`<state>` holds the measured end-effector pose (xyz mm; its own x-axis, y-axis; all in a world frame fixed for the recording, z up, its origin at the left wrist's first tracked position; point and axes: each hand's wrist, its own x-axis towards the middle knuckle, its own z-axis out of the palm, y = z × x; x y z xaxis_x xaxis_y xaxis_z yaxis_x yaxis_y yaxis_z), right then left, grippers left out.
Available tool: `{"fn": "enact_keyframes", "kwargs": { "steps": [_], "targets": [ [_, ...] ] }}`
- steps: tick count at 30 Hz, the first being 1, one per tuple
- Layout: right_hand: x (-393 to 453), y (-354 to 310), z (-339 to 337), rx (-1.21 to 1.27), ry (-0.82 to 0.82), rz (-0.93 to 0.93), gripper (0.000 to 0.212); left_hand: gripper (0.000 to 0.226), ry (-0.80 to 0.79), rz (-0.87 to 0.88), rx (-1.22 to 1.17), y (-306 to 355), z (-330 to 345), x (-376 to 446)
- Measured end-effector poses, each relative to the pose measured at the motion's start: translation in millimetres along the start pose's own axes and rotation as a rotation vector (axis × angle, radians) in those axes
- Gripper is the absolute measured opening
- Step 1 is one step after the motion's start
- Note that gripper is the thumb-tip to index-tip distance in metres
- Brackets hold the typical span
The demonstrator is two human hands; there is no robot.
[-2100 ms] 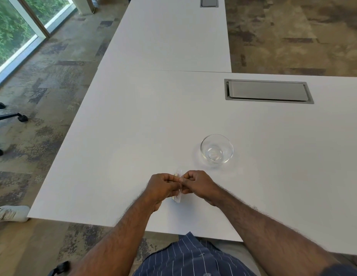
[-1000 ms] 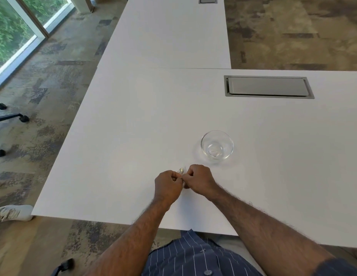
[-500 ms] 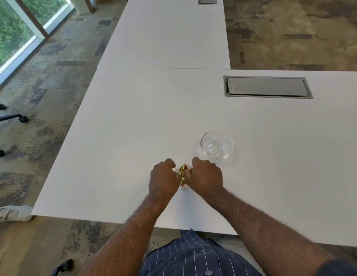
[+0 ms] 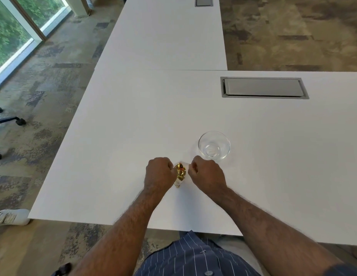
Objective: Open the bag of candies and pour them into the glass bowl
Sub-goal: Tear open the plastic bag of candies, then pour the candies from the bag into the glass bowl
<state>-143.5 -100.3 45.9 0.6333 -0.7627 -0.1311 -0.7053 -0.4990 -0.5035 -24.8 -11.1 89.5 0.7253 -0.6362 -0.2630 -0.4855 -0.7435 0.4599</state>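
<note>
A small clear bag of gold-wrapped candies (image 4: 180,173) stands on the white table (image 4: 133,126) between my two fists. My left hand (image 4: 159,173) grips its left edge and my right hand (image 4: 206,174) grips its right edge, with the bag's mouth pulled apart so the gold wrappers show. The empty glass bowl (image 4: 214,146) sits upright just beyond and to the right of my right hand, a small gap away from the knuckles.
A grey cable hatch (image 4: 263,88) is set into the table at the far right. A second white table (image 4: 165,36) joins at the back. The table's near edge runs just in front of my body. Office chair wheels (image 4: 20,121) and a white shoe (image 4: 12,217) are on the floor at left.
My hands moved forward toward the bowl and drew apart sideways, spreading the bag between them. The gold candies, hidden earlier behind my fingers, now show in the gap.
</note>
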Motion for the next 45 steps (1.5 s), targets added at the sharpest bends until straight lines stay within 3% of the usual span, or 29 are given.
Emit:
{"fn": "enact_keyframes", "kwargs": {
  "steps": [5,9,13,17,23,27,29,31,37,41,45],
  "targets": [
    [6,8,-6,0.765,-0.051,0.466,0.036,0.014,-0.003,0.055,-0.051,16,-15,6],
    [6,19,-8,1.096,-0.362,0.691,0.034,0.014,-0.031,0.156,-0.140,35,-32,3],
    [4,30,-11,1.563,-0.551,0.698,0.043,0.010,-0.093,0.176,-0.323,53,-43,0],
    [6,42,-22,1.956,-0.575,0.647,0.034,0.012,-0.167,0.140,-0.509,66,-39,3],
    [10,63,-31,2.061,-0.350,0.697,0.022,0.009,-0.206,0.135,-0.664,77,-22,17],
    [16,75,-43,2.152,-0.203,0.709,0.019,0.017,-0.150,-0.045,-0.885,74,1,37],
    [20,82,-49,2.190,-0.149,0.701,0.022,0.014,-0.116,-0.147,-0.870,66,21,48],
    [24,89,-56,2.199,-0.108,0.709,0.019,0.028,-0.122,-0.223,-0.821,56,42,55],
    [37,104,-65,2.069,0.046,0.787,0.020,0.050,-0.355,-0.219,-0.744,46,85,55],
    [43,111,-62,1.998,0.075,0.838,0.015,0.051,-0.445,-0.327,-0.938,55,94,57],
    [48,112,-53,1.767,0.096,0.862,0.020,0.047,-0.507,-0.289,-0.990,65,96,58]
  ]
}}
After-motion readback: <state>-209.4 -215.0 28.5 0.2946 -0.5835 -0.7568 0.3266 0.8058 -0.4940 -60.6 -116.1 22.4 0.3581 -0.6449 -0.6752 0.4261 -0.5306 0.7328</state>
